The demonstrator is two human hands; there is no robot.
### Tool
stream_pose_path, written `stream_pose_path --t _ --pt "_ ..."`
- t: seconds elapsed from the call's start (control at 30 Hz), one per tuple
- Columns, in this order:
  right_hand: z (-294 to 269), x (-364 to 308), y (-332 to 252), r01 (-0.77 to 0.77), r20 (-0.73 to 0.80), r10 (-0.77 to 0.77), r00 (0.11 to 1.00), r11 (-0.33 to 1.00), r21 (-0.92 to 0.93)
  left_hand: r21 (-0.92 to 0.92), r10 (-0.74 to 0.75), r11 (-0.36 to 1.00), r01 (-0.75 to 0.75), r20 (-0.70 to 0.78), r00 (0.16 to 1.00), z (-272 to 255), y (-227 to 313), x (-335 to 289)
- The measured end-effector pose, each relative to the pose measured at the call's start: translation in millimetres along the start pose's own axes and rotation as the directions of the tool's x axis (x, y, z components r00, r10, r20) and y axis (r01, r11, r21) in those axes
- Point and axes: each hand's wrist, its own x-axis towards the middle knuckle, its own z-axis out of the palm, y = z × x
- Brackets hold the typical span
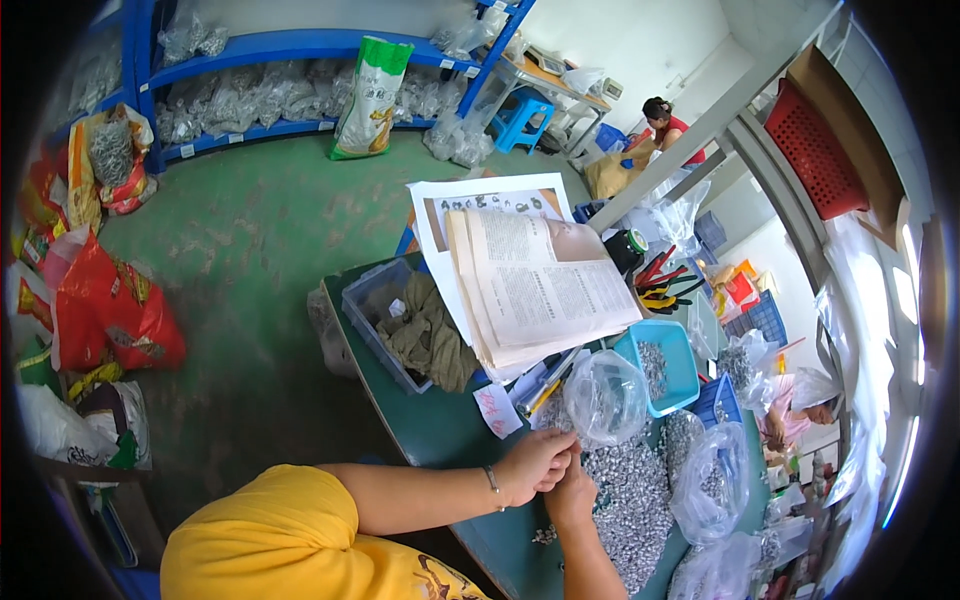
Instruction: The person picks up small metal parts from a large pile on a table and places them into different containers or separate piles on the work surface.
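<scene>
My left hand (pixel 535 468), with a bracelet at its wrist, comes in from the left over the green table (pixel 425 415). Its fingertips meet those of my right hand (pixel 571 494). Both hands are closed, and whatever lies between the fingers is too small or hidden to make out. Beside and beneath them spreads a pile of small silvery metal parts (pixel 630 505). A clear plastic bag (pixel 606 398) sits just beyond my fingers. Left of it are a pink-edged paper slip (pixel 497 410) and some pens or slim tools (pixel 548 388).
A thick open book (pixel 545 285) lies behind, near a grey-blue bin (pixel 365 300) with olive cloth (pixel 430 335). To the right stand a turquoise tray (pixel 688 360), plier-like tools (pixel 665 290) and filled plastic bags (pixel 710 485). Blue shelves (pixel 265 62) line the back; two people work farther off.
</scene>
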Motion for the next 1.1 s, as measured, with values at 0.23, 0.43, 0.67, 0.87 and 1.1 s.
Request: stream_pose_path --t 0.23,0.43,0.67,0.87,1.1 --pt "-7 5 -12 -0.009 0.013 0.008 1.000 0.996 0.086 -0.038 -0.012 0.999 0.012 -0.004 1.000 -3 0 -2" --pt "-2 8 0 -0.017 -0.007 0.018 1.000 0.999 0.051 -0.030 -0.016 0.999 0.016 -0.006 1.000 -2 2 -1" --pt "-10 10 8 -0.069 0.068 0.066 0.996 0.997 0.042 -0.020 -0.001 1.000 0.001 0.015 1.000 -7 -2 6" --pt "-18 -6 3 -0.129 0.136 0.127 0.983 0.992 0.006 -0.007 -0.040 0.999 0.040 -0.008 0.999 -8 1 5" --pt "-29 -42 -6 -0.118 0.158 0.100 0.982 0.987 0.109 -0.038 0.017 0.999 -0.019 -0.051 0.999 -12 0 2"
